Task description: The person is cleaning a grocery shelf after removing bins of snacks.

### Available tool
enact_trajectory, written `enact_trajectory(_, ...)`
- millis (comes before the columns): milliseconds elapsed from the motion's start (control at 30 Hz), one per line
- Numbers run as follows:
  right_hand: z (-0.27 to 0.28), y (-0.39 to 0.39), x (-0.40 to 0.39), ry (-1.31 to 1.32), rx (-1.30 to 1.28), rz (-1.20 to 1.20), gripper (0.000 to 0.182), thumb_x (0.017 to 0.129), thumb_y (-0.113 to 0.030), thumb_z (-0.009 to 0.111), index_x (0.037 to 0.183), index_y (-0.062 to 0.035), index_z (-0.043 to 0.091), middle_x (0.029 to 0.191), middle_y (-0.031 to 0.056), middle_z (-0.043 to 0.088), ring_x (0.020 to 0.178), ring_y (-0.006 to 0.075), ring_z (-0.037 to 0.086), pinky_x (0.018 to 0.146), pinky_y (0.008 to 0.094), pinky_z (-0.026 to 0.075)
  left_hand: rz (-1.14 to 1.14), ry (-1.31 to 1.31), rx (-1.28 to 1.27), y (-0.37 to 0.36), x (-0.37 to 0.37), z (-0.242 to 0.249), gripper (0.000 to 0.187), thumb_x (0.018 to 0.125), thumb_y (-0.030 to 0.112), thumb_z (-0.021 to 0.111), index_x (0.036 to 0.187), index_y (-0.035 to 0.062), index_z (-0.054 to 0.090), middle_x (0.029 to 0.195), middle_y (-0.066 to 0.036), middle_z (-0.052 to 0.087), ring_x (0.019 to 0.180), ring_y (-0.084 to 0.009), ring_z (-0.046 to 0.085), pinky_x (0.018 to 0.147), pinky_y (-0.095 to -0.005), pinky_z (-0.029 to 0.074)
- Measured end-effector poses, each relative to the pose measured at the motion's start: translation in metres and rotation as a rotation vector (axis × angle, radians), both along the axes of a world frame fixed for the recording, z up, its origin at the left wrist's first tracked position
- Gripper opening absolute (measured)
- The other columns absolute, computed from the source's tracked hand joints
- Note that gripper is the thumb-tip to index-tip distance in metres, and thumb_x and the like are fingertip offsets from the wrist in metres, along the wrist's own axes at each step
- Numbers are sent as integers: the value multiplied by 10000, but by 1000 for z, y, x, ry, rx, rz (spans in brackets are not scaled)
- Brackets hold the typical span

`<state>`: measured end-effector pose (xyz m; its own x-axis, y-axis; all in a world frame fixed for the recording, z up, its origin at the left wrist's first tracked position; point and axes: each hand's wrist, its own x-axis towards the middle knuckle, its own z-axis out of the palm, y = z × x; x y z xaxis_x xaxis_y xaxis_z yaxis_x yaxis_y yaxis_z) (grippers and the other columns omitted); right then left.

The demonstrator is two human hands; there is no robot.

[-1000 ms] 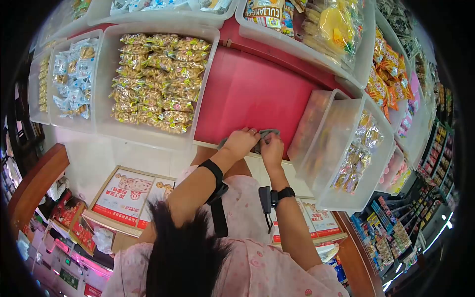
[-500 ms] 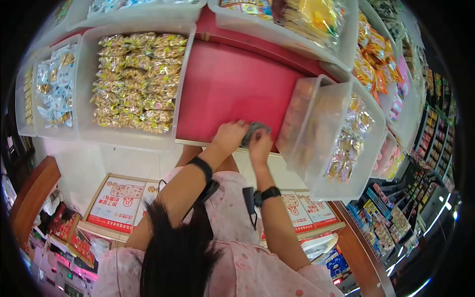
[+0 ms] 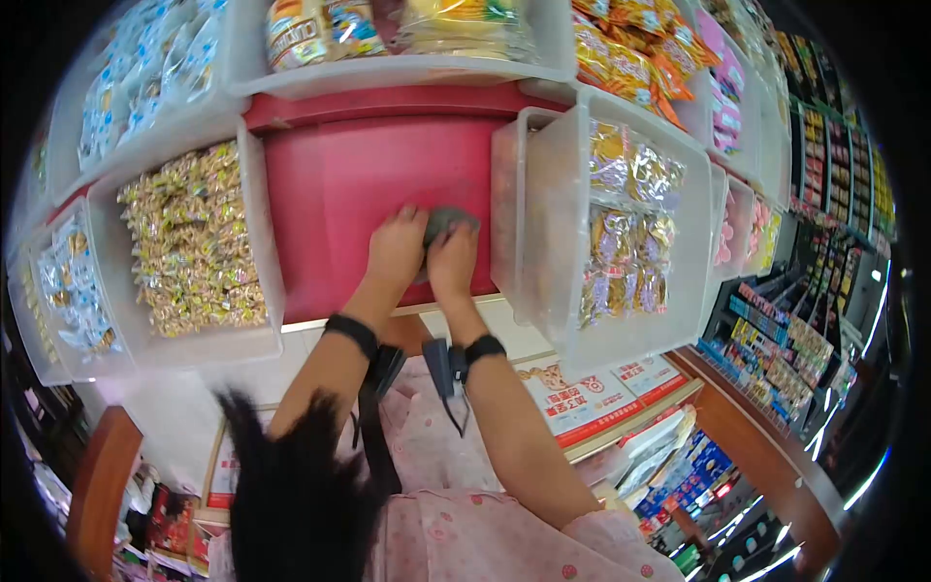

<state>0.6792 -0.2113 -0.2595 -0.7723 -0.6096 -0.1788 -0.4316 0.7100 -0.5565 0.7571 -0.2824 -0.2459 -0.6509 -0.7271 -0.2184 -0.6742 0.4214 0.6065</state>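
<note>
A bunched dark grey cloth (image 3: pixel 446 221) lies against the red shelf surface (image 3: pixel 335 184), between my two hands. My right hand (image 3: pixel 453 260) is closed on it, with the cloth showing above the knuckles. My left hand (image 3: pixel 396 250) is closed at the cloth's left side, its fingers curled and partly blurred. Black straps circle both wrists.
Left of the red surface stands a clear bin (image 3: pixel 262 223) of wrapped snacks. Nested clear bins (image 3: pixel 553 213) stand on the right, with snack packs showing through the wall. More bins (image 3: pixel 417 70) line the back. Printed cartons (image 3: pixel 572 403) sit below the shelf edge.
Both hands and the cloth have moved farther in from the front edge over the red surface. The view has shifted, so the bins appear farther left and lower.
</note>
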Motion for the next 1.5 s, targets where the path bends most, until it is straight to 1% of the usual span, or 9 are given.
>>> enact_trajectory(167, 9, 57, 21, -55, 78, -34, 173, 805, -74, 548, 912, 61, 530, 938, 260, 554, 962, 437, 516, 865, 508, 393, -47, 4, 108, 57, 34, 4, 214, 747, 16, 575, 960, 41, 579, 978, -139, 613, 881, -342, 631, 717, -437, 538)
enact_trajectory(267, -1, 21, 5, -72, 161, -91, 167, 810, -105, 562, 885, 45, 556, 948, 242, 566, 960, 424, 530, 873, 503, 405, -124, -71, 163, 40, 23, 5, 243, 731, -2, 586, 969, 47, 566, 987, -139, 607, 883, -346, 629, 724, -435, 538)
enact_trajectory(467, -2, -69, -49, -136, 79, -69, 243, 765, -138, 598, 892, 68, 588, 964, 267, 574, 962, 432, 525, 889, 490, 407, 88, 7, 0, -36, -8, 10, 319, 747, 17, 609, 1053, 40, 520, 1034, -180, 566, 927, -368, 611, 713, -455, 536)
enact_trajectory(633, 26, -51, -1, 71, 28, -126, 463, 796, -154, 601, 1169, 100, 495, 1229, 282, 465, 1153, 427, 427, 1009, 487, 337, -115, -36, -10, -19, 9, 7, 366, 790, 74, 583, 1146, 48, 500, 1170, -197, 505, 1080, -381, 529, 831, -455, 505)
enact_trajectory(700, 33, -32, 6, 121, 40, -116, 489, 816, -154, 590, 1212, 105, 470, 1300, 288, 435, 1209, 427, 402, 1049, 483, 315, -259, -4, -154, -1, 25, 10, 529, 801, 83, 568, 1311, 41, 433, 1331, -197, 442, 1208, -382, 452, 958, -438, 445)
enact_trajectory(767, 28, -19, 1, 199, 152, 134, 540, 853, -178, 563, 1286, 113, 419, 1415, 290, 349, 1312, 430, 319, 1116, 474, 253, -301, -60, -171, 12, 33, 10, 591, 809, 97, 566, 1366, 26, 384, 1396, -189, 394, 1272, -360, 406, 1005, -426, 405)
enact_trajectory(833, 24, -29, -4, 175, 146, 124, 558, 869, -195, 541, 1311, 113, 397, 1442, 287, 318, 1340, 433, 282, 1130, 472, 232, -346, -165, -177, 20, 36, 13, 672, 832, 181, 562, 1431, -16, 330, 1514, -172, 284, 1404, -299, 279, 1091, -395, 318)
enact_trajectory(1300, -9, -130, -28, 172, 25, 139, 689, 835, -236, 508, 1389, 126, 315, 1477, 296, 275, 1390, 451, 196, 1163, 471, 129, -210, -194, -245, -50, -1, -12, 626, 897, 307, 457, 1425, -13, 357, 1512, -164, 314, 1425, -271, 233, 1159, -405, 189)
enact_trajectory(1500, 20, -144, 57, 94, 186, 722, 663, 834, -258, 555, 1396, 41, 369, 1492, 212, 306, 1400, 383, 230, 1156, 473, 188, -37, -133, -30, -25, 56, 7, 593, 905, 298, 461, 1430, 38, 368, 1507, -136, 332, 1420, -290, 232, 1159, -417, 182)
